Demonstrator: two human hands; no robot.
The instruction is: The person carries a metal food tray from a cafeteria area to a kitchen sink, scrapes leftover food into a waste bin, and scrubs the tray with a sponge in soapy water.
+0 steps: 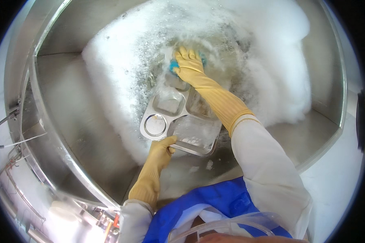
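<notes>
A metal compartment tray (176,121) lies tilted in soapy water, its far end under the surface. My left hand (161,152), in a yellow rubber glove, grips the tray's near edge with the thumb on top. In a matching glove, my right hand (189,60) presses a blue scrubbing cloth or sponge (174,66) down at the tray's far end. Blue shows on both sides of that hand; the rest of it is hidden under the palm. The tray has a round well and several rectangular ones.
White foam (275,60) floats across the water on both sides of the tray. A large stainless steel sink (75,105) surrounds it, with a raised metal rim on the left. Beyond that rim are bent metal rods (4,121). A blue apron (215,198) borders the near side.
</notes>
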